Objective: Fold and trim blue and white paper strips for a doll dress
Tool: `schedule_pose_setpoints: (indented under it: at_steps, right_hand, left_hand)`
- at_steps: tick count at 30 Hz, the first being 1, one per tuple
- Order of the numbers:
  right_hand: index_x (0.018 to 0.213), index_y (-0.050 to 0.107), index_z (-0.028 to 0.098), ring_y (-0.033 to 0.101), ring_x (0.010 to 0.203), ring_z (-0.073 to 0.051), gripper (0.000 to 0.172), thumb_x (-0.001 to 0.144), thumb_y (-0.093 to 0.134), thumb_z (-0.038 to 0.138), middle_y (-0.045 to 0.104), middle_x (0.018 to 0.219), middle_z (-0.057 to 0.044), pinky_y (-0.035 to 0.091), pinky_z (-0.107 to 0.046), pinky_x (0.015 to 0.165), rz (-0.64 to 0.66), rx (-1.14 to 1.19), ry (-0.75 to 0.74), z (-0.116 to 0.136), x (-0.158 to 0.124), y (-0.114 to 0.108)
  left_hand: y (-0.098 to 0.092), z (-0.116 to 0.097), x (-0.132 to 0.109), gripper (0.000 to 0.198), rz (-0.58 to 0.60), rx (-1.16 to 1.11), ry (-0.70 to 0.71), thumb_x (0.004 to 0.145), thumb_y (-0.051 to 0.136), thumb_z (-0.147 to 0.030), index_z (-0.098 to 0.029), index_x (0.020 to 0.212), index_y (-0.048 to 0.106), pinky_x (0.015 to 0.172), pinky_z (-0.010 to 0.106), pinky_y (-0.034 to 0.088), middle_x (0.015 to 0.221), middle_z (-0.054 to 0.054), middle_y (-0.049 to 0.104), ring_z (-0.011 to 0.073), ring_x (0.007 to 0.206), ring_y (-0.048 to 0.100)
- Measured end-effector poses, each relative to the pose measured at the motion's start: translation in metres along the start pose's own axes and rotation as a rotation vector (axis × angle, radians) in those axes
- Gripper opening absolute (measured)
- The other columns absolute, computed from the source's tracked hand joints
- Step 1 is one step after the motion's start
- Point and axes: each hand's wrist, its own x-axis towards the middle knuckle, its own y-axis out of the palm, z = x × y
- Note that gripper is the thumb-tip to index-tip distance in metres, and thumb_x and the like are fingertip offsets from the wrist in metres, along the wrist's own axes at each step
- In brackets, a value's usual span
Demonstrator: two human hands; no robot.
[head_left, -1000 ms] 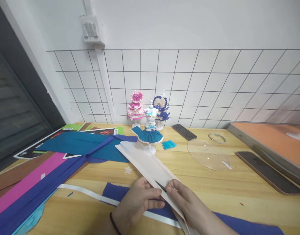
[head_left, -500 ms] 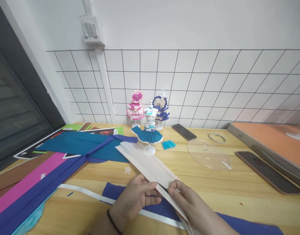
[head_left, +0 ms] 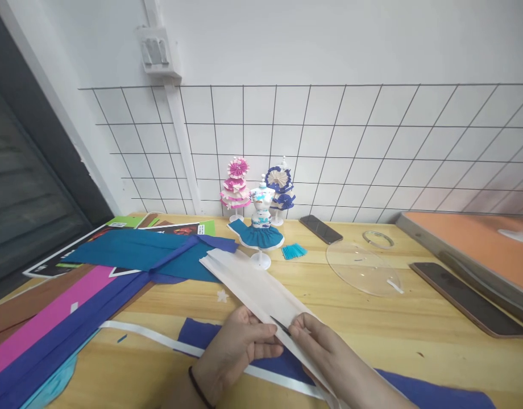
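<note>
My left hand pinches the near edge of a long cream paper strip, thumb above and fingers below. In my right hand is a thin dark pointed tool, perhaps a scissor blade; its handle is hidden by the fingers. The tool lies across the strip between the two hands, pointing up and left. Below the hands, a dark blue paper strip and a narrow white strip lie on the table. Just beyond the cream strip stands a small white dress form with a teal skirt.
Pink and blue-and-cream decorated forms stand by the wall. Teal paper and other coloured sheets cover the left side. On the right lie a clear disc, a tape ring, a phone and an orange-topped box.
The dark tool's tip has moved left along the cream strip, and more of its length shows. The strip's far end has shifted slightly left. My hands have barely moved.
</note>
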Motion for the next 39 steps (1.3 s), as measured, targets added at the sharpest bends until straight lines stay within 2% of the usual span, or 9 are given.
schedule_pose_setpoints:
  at_steps: [3,11,20,30,39]
  right_hand:
    - [0.072,0.042,0.021,0.036,0.056,-0.013,0.035,0.084,0.038,0.054,0.038,0.061,0.004,0.031,-0.023,0.052,0.011,0.009,-0.015,-0.003,0.002,0.001]
    - [0.072,0.043,0.02,0.039,0.069,-0.015,0.034,0.085,0.039,0.051,0.041,0.07,0.002,0.035,-0.025,0.064,0.002,0.009,-0.053,-0.002,0.003,0.0]
    - [0.071,0.043,0.02,0.04,0.068,-0.015,0.032,0.086,0.039,0.049,0.041,0.069,0.002,0.035,-0.024,0.062,-0.018,-0.027,-0.065,-0.006,0.005,0.001]
    - [0.073,0.041,0.021,0.039,0.068,-0.015,0.032,0.085,0.039,0.05,0.04,0.07,0.002,0.033,-0.026,0.063,0.001,-0.024,-0.057,-0.015,0.007,-0.002]
    - [0.074,0.043,0.02,0.041,0.074,-0.017,0.035,0.083,0.039,0.054,0.044,0.074,0.0,0.035,-0.03,0.07,0.034,0.033,-0.035,-0.012,0.007,-0.004]
  left_hand:
    - [0.0,0.0,0.001,0.027,-0.004,0.008,-0.002,0.065,0.071,-0.012,-0.011,0.09,0.059,0.063,0.027,0.052,0.083,0.008,0.068,0.0134,0.065,0.063]
    - [-0.002,0.002,0.002,0.026,0.001,0.003,0.011,0.067,0.07,-0.013,-0.01,0.091,0.059,0.064,0.027,0.052,0.084,0.009,0.067,0.0134,0.066,0.063]
    - [0.0,0.001,0.002,0.029,-0.005,0.012,0.003,0.064,0.072,-0.013,-0.01,0.09,0.06,0.062,0.026,0.052,0.083,0.009,0.068,0.0141,0.066,0.064]
    - [-0.007,0.0,0.004,0.026,-0.061,0.024,-0.001,0.071,0.067,-0.015,-0.01,0.094,0.055,0.062,0.028,0.052,0.081,0.01,0.068,0.0156,0.065,0.065]
    - [-0.003,0.0,0.003,0.029,-0.024,0.029,0.013,0.066,0.07,-0.013,-0.011,0.092,0.058,0.063,0.027,0.052,0.082,0.007,0.067,0.0143,0.066,0.064]
